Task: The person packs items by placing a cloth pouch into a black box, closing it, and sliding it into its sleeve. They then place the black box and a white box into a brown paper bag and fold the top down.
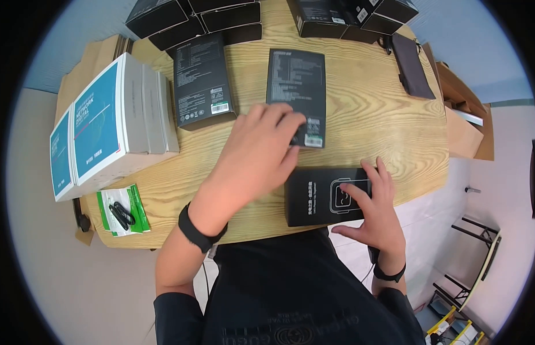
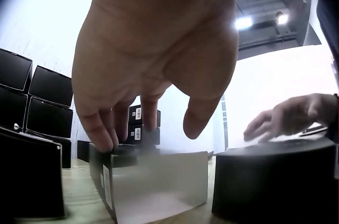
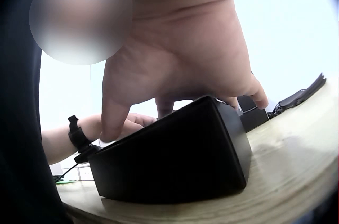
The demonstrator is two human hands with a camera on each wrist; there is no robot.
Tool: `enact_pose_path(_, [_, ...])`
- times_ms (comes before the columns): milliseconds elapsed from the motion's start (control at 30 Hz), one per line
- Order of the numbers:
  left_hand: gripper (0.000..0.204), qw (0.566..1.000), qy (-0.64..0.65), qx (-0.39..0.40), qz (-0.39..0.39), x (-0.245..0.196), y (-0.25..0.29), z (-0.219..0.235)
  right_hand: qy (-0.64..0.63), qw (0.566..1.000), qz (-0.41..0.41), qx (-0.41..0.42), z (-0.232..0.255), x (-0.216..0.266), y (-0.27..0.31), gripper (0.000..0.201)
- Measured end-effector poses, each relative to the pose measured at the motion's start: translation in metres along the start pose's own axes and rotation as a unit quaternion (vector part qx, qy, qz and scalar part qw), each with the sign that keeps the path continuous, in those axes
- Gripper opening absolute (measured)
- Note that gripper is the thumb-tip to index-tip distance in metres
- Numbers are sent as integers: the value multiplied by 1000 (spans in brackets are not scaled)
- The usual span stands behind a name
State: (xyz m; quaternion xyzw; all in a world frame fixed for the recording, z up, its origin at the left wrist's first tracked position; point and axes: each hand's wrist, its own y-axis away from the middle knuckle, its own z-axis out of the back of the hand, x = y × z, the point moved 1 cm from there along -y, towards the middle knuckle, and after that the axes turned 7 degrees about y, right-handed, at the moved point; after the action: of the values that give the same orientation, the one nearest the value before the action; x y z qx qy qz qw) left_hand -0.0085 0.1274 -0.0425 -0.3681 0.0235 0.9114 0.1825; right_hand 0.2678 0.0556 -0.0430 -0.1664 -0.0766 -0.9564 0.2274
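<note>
In the head view my left hand is over the near half of a dark printed box with a green-and-white label, which lies on the table. In the left wrist view its fingers reach down to the top of this box, and the thumb hangs apart from them above it. A second black box, with a watch-like outline and white lettering, lies at the table's front edge. My right hand is spread over its right end. The right wrist view shows the thumb near one long edge and the other fingers toward the far side.
Another dark printed box lies to the left, beside white-and-blue boxes. Black boxes are stacked at the back. A green-and-white packet with a black cable sits front left, a dark pouch back right.
</note>
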Motion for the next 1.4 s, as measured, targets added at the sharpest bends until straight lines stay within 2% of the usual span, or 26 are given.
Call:
enact_pose_path(67, [50, 997, -32, 39, -59, -4, 3, 0, 7, 1000, 2, -5, -4, -5, 1, 71])
enact_pose_path(133, [51, 995, -43, 39, -76, -5, 1, 6, 12, 1000, 27, 3, -4, -15, 1, 76])
enact_pose_path(200, [58, 987, -115, 30, -111, 1, -3, 6, 5, 1000, 28, 8, -1, -18, 0, 78])
enact_pose_path(267, [63, 986, -130, 40, -93, 8, -1, 4, -4, 999, 26, 21, -1, -21, 1, 80])
enact_pose_path(367, [72, 983, -166, 48, -54, 10, 5, 2, -10, 1000, 28, -3, -4, -31, 5, 81])
enact_pose_path(500, [78, 977, -201, 65, -18, 7, 10, 5, -13, 998, -12, -61, -7, -43, 14, 81])
enact_pose_path(733, [93, 970, -220, 34, -93, 5, -23, -8, -17, 996, -14, -91, -8, -51, 17, 83])
enact_pose_path(900, [105, 968, -211, 91, -99, 8, -51, -12, -37, 993, -26, -108, -9, -56, 20, 85])
enact_pose_path(1033, [108, 961, -216, 146, -95, 9, -60, -8, -36, 990, -43, -127, -10, -63, 24, 86])
enact_pose_path(1100, [109, 956, -192, 214, -65, 0, -60, -4, -38, 989, -50, -133, -10, -64, 24, 85])
enact_pose_path(1200, [105, 958, -206, 189, -69, -2, -46, -6, -28, 990, -41, -133, -9, -66, 25, 83])
enact_pose_path(1300, [103, 958, -198, 198, -57, -5, -34, -4, -34, 990, -12, -133, -5, -72, 26, 79])
enact_pose_path(1400, [100, 967, -165, 190, -47, -11, -23, -5, -35, 990, -37, -130, -2, -82, 27, 78])
